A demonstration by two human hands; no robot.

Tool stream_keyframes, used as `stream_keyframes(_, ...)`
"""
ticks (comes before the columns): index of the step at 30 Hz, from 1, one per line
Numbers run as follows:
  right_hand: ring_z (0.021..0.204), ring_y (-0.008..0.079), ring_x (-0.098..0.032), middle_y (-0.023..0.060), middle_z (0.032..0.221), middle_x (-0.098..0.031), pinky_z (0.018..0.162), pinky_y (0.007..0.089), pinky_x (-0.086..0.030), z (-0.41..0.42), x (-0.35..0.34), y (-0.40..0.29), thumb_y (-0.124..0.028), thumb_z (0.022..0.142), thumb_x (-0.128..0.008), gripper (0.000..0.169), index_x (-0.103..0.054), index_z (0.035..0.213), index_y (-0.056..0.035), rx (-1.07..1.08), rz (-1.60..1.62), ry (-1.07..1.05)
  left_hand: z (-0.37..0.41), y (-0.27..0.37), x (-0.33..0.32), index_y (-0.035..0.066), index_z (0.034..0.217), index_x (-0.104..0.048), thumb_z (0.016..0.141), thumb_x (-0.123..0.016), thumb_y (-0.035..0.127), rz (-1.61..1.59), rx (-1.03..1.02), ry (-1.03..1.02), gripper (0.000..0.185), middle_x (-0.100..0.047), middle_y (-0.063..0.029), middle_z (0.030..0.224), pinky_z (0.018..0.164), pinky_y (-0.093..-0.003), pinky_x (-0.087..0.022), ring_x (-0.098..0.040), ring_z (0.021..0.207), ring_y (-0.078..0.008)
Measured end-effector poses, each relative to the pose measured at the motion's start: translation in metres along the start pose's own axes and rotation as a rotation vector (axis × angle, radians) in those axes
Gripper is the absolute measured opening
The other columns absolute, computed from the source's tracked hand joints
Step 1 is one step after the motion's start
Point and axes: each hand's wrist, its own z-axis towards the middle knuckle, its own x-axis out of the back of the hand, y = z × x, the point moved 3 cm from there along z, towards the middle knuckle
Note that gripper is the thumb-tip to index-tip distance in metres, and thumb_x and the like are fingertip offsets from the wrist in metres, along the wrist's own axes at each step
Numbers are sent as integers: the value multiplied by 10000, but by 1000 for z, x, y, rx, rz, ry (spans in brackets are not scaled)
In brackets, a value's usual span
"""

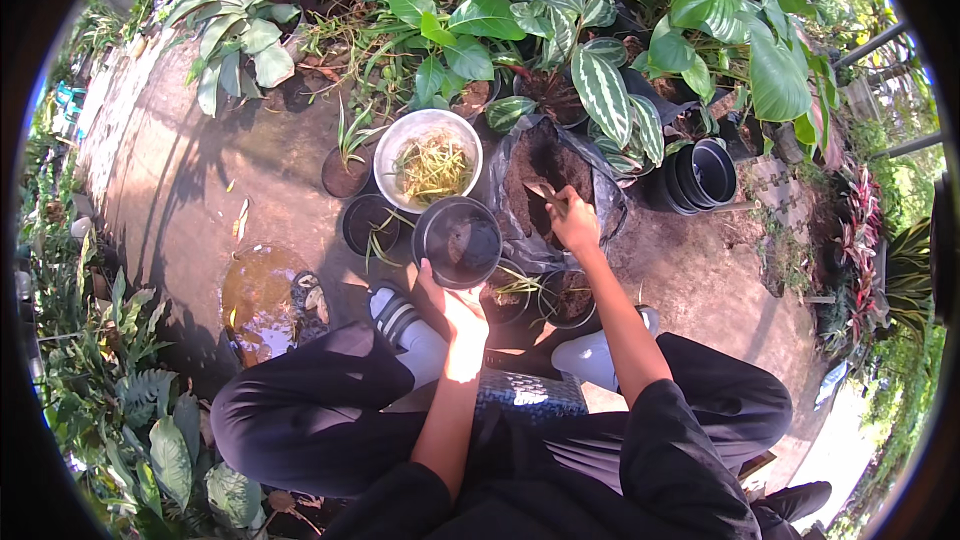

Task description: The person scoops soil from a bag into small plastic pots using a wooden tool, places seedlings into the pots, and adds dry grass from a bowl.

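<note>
My left hand (456,307) holds a black plastic pot (459,241) by its near side, with a little soil seen at its bottom. In my right hand (576,221) is the handle of a small hand trowel (541,193). Its blade reaches into dark soil (529,161) inside an open black plastic bag (609,199). Left of the bag, a white bucket (384,184) contains cut green and yellowish plant pieces (435,166). Potted seedlings stand close by: one pot (367,223) left of my left hand, two more pots (504,307) (574,307) between my feet.
Stacked black pots (697,178) lie to the right of the bag. Another potted plant (346,169) stands beyond the bucket's left side. A round basin of brownish water (262,296) is at my left foot. Leafy plants (540,22) line the far edge; I sit on a woven-patterned stool (525,392).
</note>
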Motion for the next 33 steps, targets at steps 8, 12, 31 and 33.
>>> stream_keyframes(8, 957, 422, -681, 179, 988, -719, 822, 521, -535, -53, 21, 28, -249, 857, -708, 275, -606, 1101, -172, -37, -93, -46, -4, -2, 1, 144, 1326, -499, 869, -531, 676, 32, -13, 16, 702, -568, -37, 1277, 802, -382, -399, -548, 1094, -186)
stream_keyframes(12, 949, 419, -682, 193, 974, -717, 831, 512, -540, -51, -9, 33, -206, 832, -719, 281, -607, 1082, -150, 21, -116, -3, -8, -3, -11, 138, 1316, -502, 882, -531, 657, 59, -10, -13, 677, -590, -36, 1236, 723, -355, -439, -595, 1030, -187)
stream_keyframes(31, 939, 435, -674, 213, 962, -716, 818, 513, -525, -61, -10, 24, -217, 844, -722, 252, -635, 1064, -129, 2, 38, 152, -13, 8, -13, 199, 1288, -457, 898, -588, 560, 12, -10, -23, 547, -556, -40, 1285, 657, -364, -478, -610, 1080, -225)
stream_keyframes(33, 926, 437, -674, 211, 953, -713, 806, 521, -525, -54, -22, 25, -207, 847, -717, 244, -633, 1060, -124, 45, 25, 202, -17, 10, -17, 217, 1297, -446, 899, -596, 548, 16, -12, -10, 539, -542, -35, 1306, 666, -373, -477, -600, 1100, -229)
